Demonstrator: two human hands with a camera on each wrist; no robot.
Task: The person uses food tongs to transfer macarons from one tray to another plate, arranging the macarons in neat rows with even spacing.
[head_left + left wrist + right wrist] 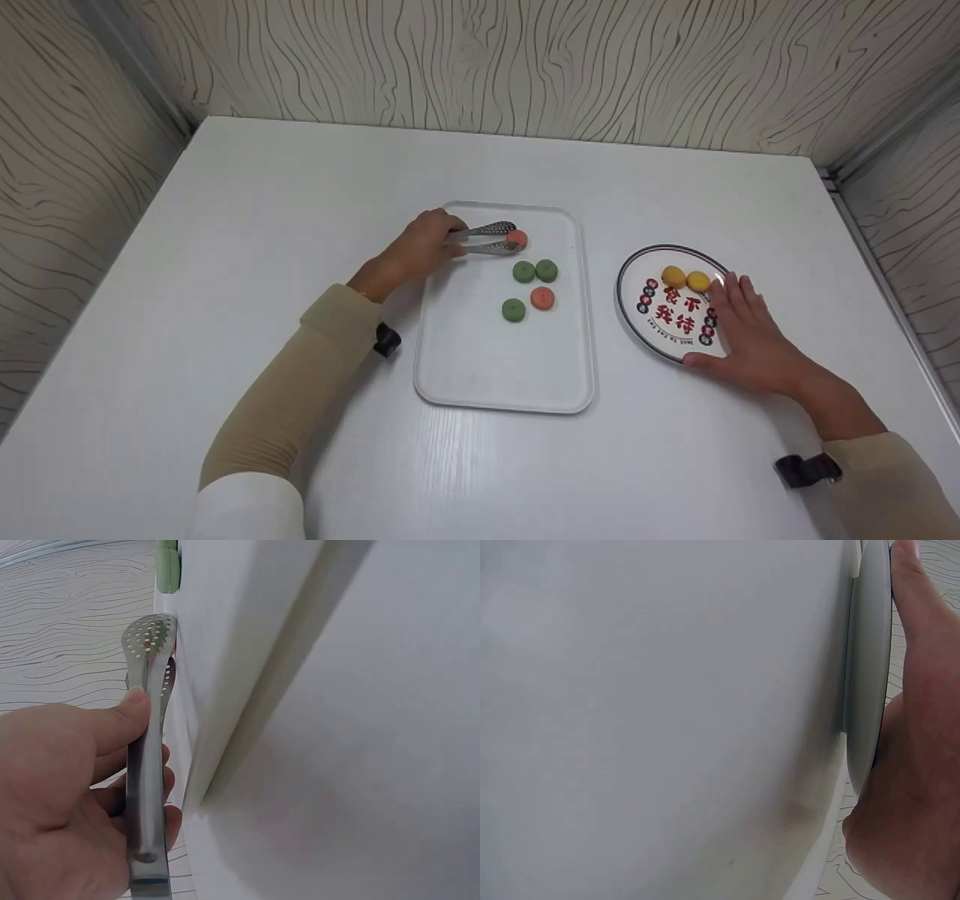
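metal tongs (487, 248) are resting in the left hand (421, 249), which is pinching them between its thumb and bent fingers. the two tips are reaching round an orange cookie (518, 237) near the far end of the white tray (499, 375). i cannot tell if they are squeezing it. closer to the person, two green cookies (547, 270) are sitting side by side, touching. another orange cookie (542, 298) is lying just past them, and a third green cookie (513, 310) is lying beside that one, a little apart.

the right hand (754, 352) is spreading out, fingers straight, and is touching the edge of the round plate (636, 281). its thumb is pointing away from the other fingers. two yellow cookies (673, 277) are sitting together on the plate, close to the fingertips. red writing (679, 309) is showing on the plate too. tray and plate are standing apart on the white table (187, 300).
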